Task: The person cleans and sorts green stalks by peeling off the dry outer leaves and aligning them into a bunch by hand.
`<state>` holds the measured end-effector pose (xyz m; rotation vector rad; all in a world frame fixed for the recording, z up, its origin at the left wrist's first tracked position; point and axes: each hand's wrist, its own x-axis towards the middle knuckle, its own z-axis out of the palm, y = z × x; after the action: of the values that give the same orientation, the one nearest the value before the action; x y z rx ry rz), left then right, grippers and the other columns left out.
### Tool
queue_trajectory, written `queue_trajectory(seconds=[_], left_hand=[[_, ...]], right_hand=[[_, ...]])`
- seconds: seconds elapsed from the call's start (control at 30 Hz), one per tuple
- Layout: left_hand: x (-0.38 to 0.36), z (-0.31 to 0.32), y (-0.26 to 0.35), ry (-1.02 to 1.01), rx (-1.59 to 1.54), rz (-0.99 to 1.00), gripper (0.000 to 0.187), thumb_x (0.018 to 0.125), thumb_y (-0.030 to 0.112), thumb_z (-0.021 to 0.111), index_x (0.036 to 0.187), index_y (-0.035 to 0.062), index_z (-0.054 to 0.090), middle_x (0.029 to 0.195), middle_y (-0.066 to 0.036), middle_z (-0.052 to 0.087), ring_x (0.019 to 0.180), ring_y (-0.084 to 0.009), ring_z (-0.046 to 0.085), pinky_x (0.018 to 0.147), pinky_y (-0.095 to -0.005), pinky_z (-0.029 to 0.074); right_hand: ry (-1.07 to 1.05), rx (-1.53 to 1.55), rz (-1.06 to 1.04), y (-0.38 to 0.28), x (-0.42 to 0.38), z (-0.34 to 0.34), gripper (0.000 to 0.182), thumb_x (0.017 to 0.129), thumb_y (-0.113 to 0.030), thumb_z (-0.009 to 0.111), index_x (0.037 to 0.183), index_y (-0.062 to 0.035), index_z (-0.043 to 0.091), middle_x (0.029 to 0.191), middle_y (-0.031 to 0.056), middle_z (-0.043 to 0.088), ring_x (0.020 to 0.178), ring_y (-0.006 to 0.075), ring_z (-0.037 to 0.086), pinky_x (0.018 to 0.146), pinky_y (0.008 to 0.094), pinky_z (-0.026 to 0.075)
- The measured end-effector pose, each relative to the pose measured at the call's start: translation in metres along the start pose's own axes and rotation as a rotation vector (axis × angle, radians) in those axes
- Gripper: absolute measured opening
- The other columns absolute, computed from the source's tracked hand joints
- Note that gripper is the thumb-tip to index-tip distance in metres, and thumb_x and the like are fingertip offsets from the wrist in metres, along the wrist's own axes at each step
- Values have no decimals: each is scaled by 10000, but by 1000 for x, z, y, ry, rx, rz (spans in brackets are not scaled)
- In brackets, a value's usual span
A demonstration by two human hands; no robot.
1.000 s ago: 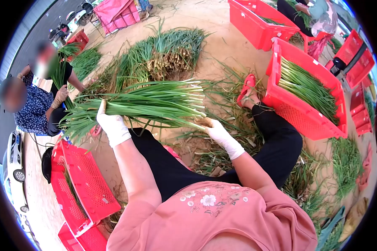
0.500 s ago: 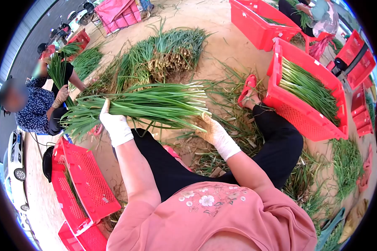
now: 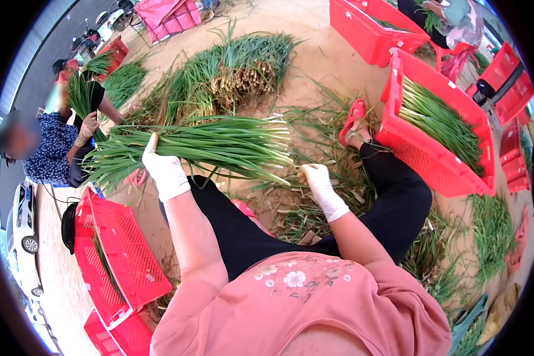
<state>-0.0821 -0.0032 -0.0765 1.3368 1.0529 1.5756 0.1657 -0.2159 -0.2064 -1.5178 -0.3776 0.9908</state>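
My left hand (image 3: 163,169), in a white glove, is wrapped round the leafy half of a bunch of garlic chives (image 3: 219,148), thumb on top. The bunch lies level above my lap, its pale stem ends pointing right and its green tips to the left. Just right of the stem ends, apart from them, my gloved right hand (image 3: 318,185) has its fingers pressed together; whatever they may pinch is too small to name. A large heap of untrimmed chives (image 3: 243,77) with brownish root ends lies on the ground ahead.
A red crate (image 3: 436,172) holding trimmed chives stands at right, with another red crate (image 3: 368,35) behind it. More red crates (image 3: 130,255) are at lower left. A co-worker (image 3: 53,148) sits at left holding chives. Loose leaves litter the ground round my feet.
My right hand has moved off the stem ends, right and slightly down, its fingers now closed together. My left hand still grips the bunch in nearly the same place.
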Motion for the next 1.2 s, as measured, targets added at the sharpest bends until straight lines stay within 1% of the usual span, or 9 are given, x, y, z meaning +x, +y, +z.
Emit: queue_trajectory(seconds=[0.07, 0.13, 0.2, 0.23, 0.33, 0.83, 0.93, 1.03, 1.2], left_hand=[[-1, 1, 4, 28, -4, 6, 468, 711, -219, 433, 1157, -82, 469, 1002, -181, 566, 830, -220, 595, 765, -302, 513], [-1, 3, 8, 56, -53, -1, 415, 728, -183, 472, 1131, -87, 497, 983, -145, 577, 810, -163, 577, 730, -255, 497], [2, 2, 7, 109, -222, -74, 403, 738, -178, 477, 1129, -85, 497, 990, -148, 575, 814, -170, 578, 737, -261, 499], [2, 1, 6, 113, -223, -76, 403, 738, -178, 477, 1129, -85, 497, 990, -148, 575, 814, -170, 578, 737, -261, 499], [3, -3, 1, 49, -151, -41, 411, 773, -162, 469, 1166, -43, 473, 1020, -175, 558, 844, -240, 593, 740, -346, 530], [2, 0, 2, 40, -44, -12, 394, 784, -163, 427, 1163, -63, 467, 995, -174, 572, 828, -229, 600, 741, -333, 528], [2, 0, 1, 71, -123, -63, 400, 778, -170, 425, 1163, -70, 465, 999, -173, 571, 831, -232, 598, 747, -335, 525], [1, 0, 1, 58, -43, -30, 407, 769, -181, 428, 1160, -78, 468, 1003, -177, 567, 831, -226, 595, 758, -332, 521], [-1, 6, 7, 74, -33, -38, 399, 754, -189, 455, 1141, -93, 485, 1012, -177, 560, 834, -205, 587, 760, -301, 511]], right_hand=[[139, 8, 96, 18, 18, -28, 161, 789, -108, 529, 733, 28, 597, 647, 60, 584, 533, 119, 516, 520, 239, 405], [230, -228, -230, 20, 23, -37, 124, 811, -101, 576, 830, 18, 603, 764, 36, 596, 665, 128, 552, 626, 242, 445], [180, -109, -506, 10, 17, -21, 103, 762, -124, 633, 817, -38, 620, 809, 58, 607, 729, 161, 565, 645, 282, 441], [95, -296, -619, -5, 10, -12, 126, 725, -128, 657, 829, -63, 628, 828, 68, 601, 769, 196, 562, 679, 311, 439], [18, -694, -930, -31, -12, 20, 221, 643, -167, 691, 856, -133, 646, 835, 89, 577, 852, 283, 531, 759, 383, 415], [96, -898, -970, -8, 1, 56, 284, 635, -235, 693, 829, -74, 562, 836, 95, 533, 851, 276, 520, 720, 397, 400], [163, -884, -1036, -6, 0, 55, 246, 651, -204, 681, 811, -73, 549, 797, 88, 542, 802, 280, 533, 688, 393, 410], [80, -707, -910, -6, -8, 47, 176, 692, -134, 651, 823, -66, 555, 725, 105, 565, 645, 298, 561, 583, 380, 450], [34, -620, -954, -6, -18, 34, 69, 750, -37, 601, 817, -39, 588, 745, 125, 586, 668, 297, 584, 591, 336, 473]])
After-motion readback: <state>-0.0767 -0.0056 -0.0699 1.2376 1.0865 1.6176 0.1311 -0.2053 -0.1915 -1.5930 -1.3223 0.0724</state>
